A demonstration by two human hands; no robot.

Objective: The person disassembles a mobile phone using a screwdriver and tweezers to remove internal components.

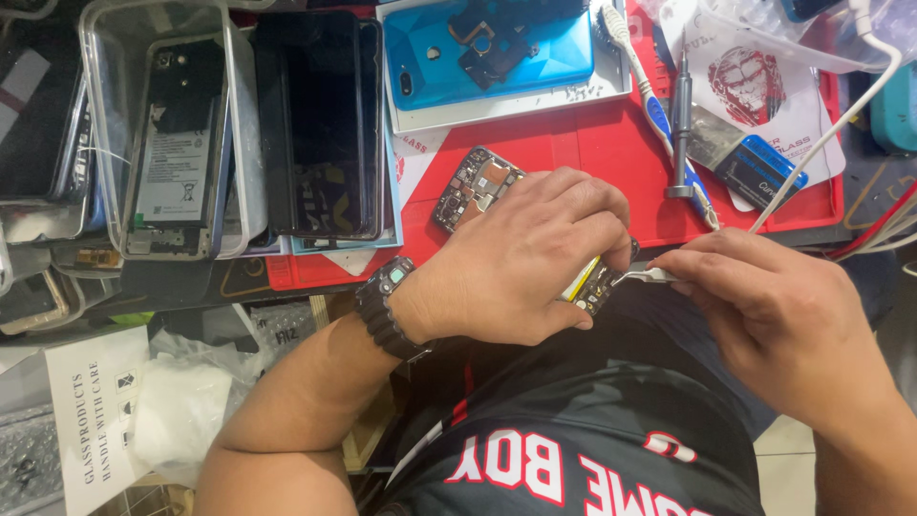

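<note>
My left hand (pixel 525 253) grips an opened phone (pixel 475 186) with its circuit board exposed, holding it over the edge of the red mat (pixel 573 143). Its fingers cover most of the phone's middle. My right hand (pixel 764 315) pinches metal tweezers (pixel 642 276), whose tip touches the phone's lower end near a yellow-edged part (pixel 594 283). A dark beaded bracelet (pixel 385 311) with a small watch sits on my left wrist.
A white tray (pixel 611 88) holds a blue phone back cover (pixel 497 53) and black parts. A screwdriver (pixel 681 115) and toothbrush (pixel 659 105) lie on the mat. A clear plastic box (pixel 105 115) with a backless phone and a dark phone screen (pixel 325 124) sit left.
</note>
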